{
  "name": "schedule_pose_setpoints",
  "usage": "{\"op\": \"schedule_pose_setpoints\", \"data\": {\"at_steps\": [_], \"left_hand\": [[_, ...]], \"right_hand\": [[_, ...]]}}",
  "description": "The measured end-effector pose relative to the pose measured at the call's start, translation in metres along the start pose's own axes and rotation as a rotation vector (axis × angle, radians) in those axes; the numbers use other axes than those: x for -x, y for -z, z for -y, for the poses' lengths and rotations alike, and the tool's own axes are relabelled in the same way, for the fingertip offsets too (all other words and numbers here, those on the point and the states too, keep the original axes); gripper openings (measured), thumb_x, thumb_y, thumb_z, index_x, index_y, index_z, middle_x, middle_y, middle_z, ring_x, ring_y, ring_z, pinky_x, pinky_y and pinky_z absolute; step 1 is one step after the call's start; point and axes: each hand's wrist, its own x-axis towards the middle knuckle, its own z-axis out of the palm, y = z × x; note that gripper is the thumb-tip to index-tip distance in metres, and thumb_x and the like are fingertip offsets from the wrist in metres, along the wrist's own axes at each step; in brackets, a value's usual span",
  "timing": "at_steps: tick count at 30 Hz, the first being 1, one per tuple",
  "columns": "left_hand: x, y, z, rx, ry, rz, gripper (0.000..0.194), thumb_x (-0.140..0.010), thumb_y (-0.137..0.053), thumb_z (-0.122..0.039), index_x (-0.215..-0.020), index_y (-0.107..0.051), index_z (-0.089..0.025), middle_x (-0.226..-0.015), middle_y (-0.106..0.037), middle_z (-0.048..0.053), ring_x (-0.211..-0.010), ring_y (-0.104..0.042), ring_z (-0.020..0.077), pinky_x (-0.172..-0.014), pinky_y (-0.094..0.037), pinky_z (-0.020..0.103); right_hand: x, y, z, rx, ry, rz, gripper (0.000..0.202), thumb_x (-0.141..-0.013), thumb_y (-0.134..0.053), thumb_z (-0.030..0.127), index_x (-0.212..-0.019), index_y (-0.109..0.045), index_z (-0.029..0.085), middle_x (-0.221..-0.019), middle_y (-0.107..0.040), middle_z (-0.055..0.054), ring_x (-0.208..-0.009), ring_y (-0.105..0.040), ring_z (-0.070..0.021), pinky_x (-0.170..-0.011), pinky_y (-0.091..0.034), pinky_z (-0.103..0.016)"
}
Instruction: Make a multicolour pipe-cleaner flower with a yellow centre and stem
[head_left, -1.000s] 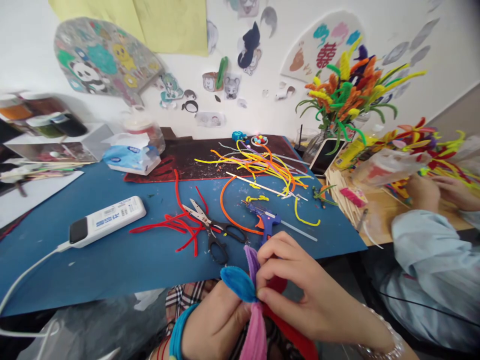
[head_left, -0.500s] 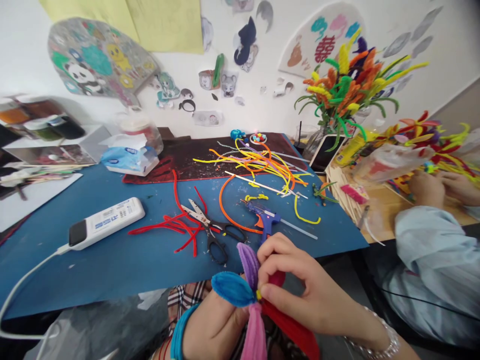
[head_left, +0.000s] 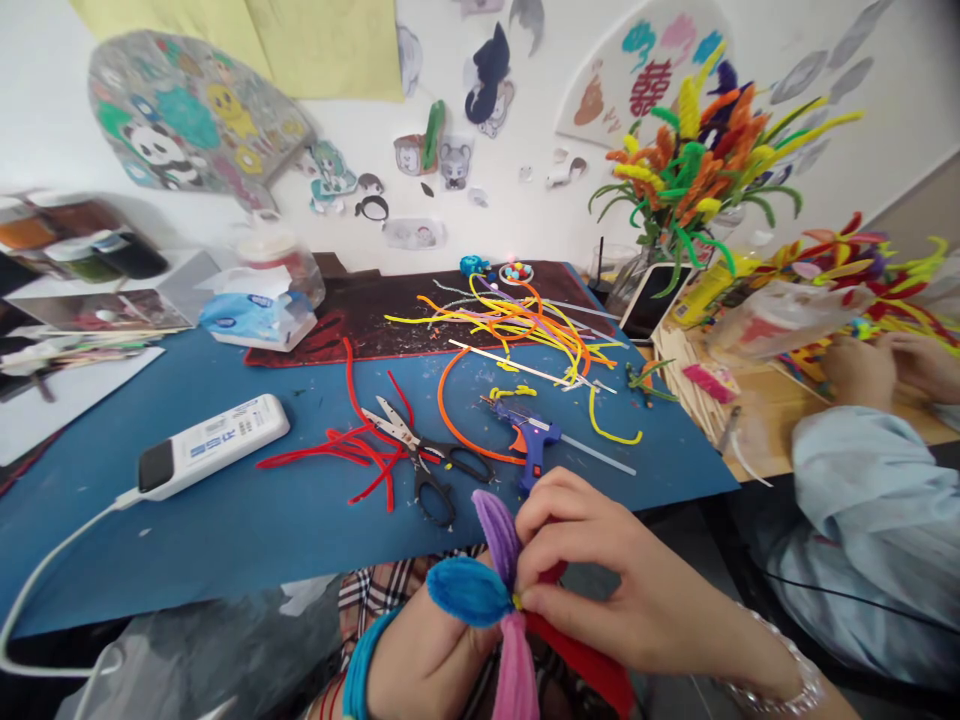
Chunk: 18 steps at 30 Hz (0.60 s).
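Note:
Low at the table's front edge I have a pipe-cleaner flower (head_left: 471, 592) with blue, purple, pink and red petals. My left hand (head_left: 424, 645), with a blue band at its wrist, supports the flower from behind; its fingers are mostly hidden by the petals. From the right, my right hand (head_left: 592, 560) pinches with thumb and forefinger at the small yellow centre (head_left: 517, 602). Just beyond lie black-handled scissors (head_left: 420, 450) and a blue glue gun (head_left: 534, 440) with a clear glue stick.
Red pipe cleaners (head_left: 360, 450) lie left of the scissors, and yellow and orange pipe cleaners (head_left: 525, 325) pile up behind. A white power bank (head_left: 214, 450) with its cable is on the left. At right, a co-worker's sleeve (head_left: 870, 470) shows beside a vase of pipe-cleaner flowers (head_left: 690, 170).
The right hand has shifted slightly, its thumb and forefinger closer together over the yellow centre. The flower has turned a little. The tools on the table stay put.

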Motion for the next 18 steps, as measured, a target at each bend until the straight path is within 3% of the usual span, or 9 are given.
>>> {"op": "schedule_pose_setpoints", "data": {"at_steps": [4,9,18], "left_hand": [[0.003,-0.002,0.0,0.019,0.048,-0.022,0.049,-0.097,-0.036,-0.026,-0.146,-0.037,-0.026,-0.129,-0.061,0.013,-0.12,-0.056,0.0284,-0.101,-0.047,0.044],[0.008,-0.006,0.001,0.103,0.115,-0.036,0.048,-0.098,-0.032,-0.034,-0.145,-0.04,-0.027,-0.129,-0.062,0.011,-0.123,-0.054,0.0284,-0.107,-0.042,0.046],[0.005,-0.004,-0.004,0.147,0.146,-0.076,0.048,-0.097,-0.034,-0.042,-0.138,-0.051,-0.024,-0.118,-0.069,0.011,-0.116,-0.06,0.0271,-0.096,-0.052,0.04]], "right_hand": [[0.002,0.006,-0.003,-0.044,0.019,0.049,0.007,-0.087,-0.062,0.014,-0.088,-0.067,0.018,-0.091,-0.067,-0.002,-0.091,-0.056,-0.0129,-0.088,-0.044,-0.029],[0.004,0.008,-0.006,-0.037,0.185,-0.005,0.027,-0.087,-0.05,-0.001,-0.097,-0.067,0.017,-0.091,-0.065,-0.003,-0.093,-0.055,-0.0123,-0.088,-0.045,-0.029],[0.009,0.003,-0.014,0.065,0.327,-0.081,0.033,-0.082,-0.048,-0.007,-0.094,-0.067,0.017,-0.09,-0.066,-0.004,-0.089,-0.056,-0.0132,-0.085,-0.048,-0.031]]}}
